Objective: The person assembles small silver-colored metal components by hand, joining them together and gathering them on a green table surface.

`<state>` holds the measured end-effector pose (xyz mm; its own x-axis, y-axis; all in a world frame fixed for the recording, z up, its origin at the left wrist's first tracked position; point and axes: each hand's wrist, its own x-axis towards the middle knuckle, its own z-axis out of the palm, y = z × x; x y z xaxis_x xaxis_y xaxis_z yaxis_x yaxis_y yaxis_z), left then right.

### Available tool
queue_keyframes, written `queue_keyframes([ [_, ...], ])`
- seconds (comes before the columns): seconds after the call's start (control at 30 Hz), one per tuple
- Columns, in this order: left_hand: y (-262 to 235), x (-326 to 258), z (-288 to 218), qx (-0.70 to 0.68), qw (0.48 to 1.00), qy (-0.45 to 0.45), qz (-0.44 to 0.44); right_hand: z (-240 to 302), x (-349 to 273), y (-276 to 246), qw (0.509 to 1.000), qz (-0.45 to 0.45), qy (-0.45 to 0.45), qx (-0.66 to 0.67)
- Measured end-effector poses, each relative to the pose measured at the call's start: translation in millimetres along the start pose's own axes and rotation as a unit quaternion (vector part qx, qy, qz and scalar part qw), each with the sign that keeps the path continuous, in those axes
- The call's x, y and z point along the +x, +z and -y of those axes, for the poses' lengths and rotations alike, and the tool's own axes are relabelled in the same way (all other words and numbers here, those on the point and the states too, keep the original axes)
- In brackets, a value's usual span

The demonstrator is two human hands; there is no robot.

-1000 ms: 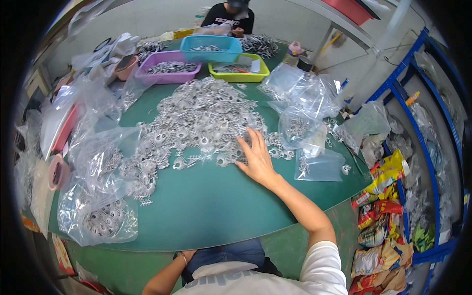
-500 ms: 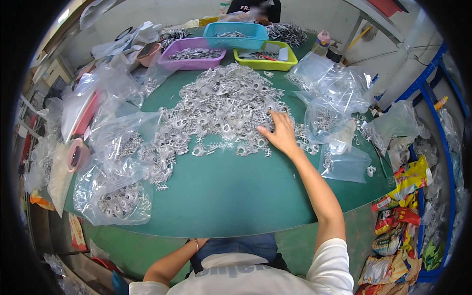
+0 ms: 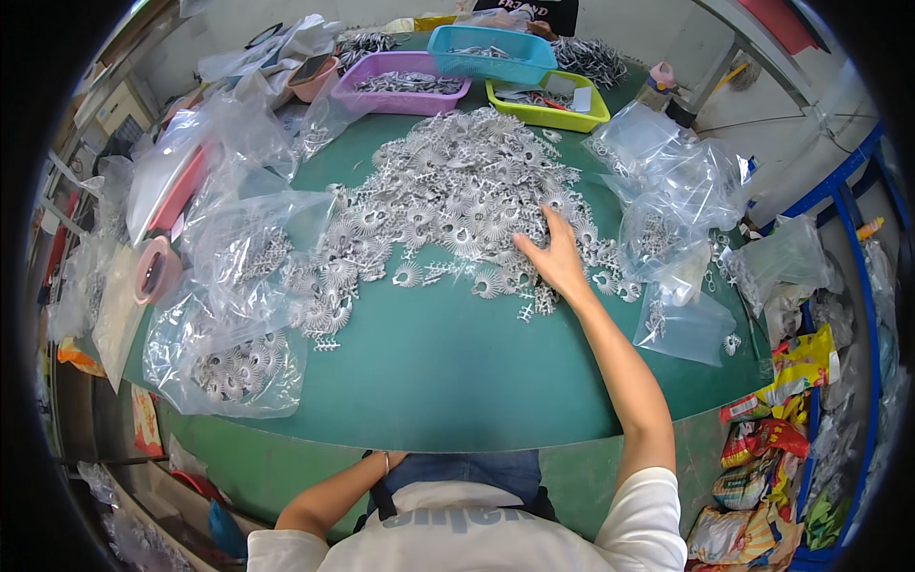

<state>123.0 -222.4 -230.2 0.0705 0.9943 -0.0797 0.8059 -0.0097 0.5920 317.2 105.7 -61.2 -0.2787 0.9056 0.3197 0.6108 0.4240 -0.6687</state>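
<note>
A wide heap of small grey shell- or fan-shaped pieces (image 3: pixel 457 181), mixed with spiky branch-like bits, covers the middle of the green table (image 3: pixel 429 381). My right hand (image 3: pixel 558 257) reaches into the right side of this heap. Its thumb and index finger are spread, and the fingertips rest at the pieces with nothing visibly gripped. Low at the table's near edge is my left hand (image 3: pixel 396 459), beside my lap. A bracelet circles that wrist, while the table edge hides the fingers.
Clear plastic bags holding grey pieces lie left (image 3: pixel 233 367) and right (image 3: pixel 653 234). Purple (image 3: pixel 405 100), blue (image 3: pixel 491 67) and yellow-green (image 3: pixel 553 116) baskets stand at the back, near another person (image 3: pixel 534 17). Coloured packets (image 3: pixel 762 448) fill the right side below a blue rack (image 3: pixel 853 229).
The whole view has shifted, so the table sits a little further right and higher. My right hand has moved slightly left over the heap. My left hand stays at the table's edge.
</note>
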Motion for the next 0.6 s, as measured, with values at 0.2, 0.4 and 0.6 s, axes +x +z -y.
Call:
queue_keyframes([
  [0.2,-0.5,-3.0,0.2,-0.003,1.000,-0.002,-0.002,27.9,-24.0,14.2,0.998,-0.007,-0.057,-0.022],
  [0.4,0.2,0.4,-1.1,-0.005,1.000,0.004,0.000,50.9,-52.0,12.1,0.997,0.028,-0.067,-0.011],
  [0.6,-0.9,-1.6,-0.8,-0.007,1.000,0.004,-0.004,86.3,-78.8,15.0,0.984,0.145,-0.099,0.011],
])
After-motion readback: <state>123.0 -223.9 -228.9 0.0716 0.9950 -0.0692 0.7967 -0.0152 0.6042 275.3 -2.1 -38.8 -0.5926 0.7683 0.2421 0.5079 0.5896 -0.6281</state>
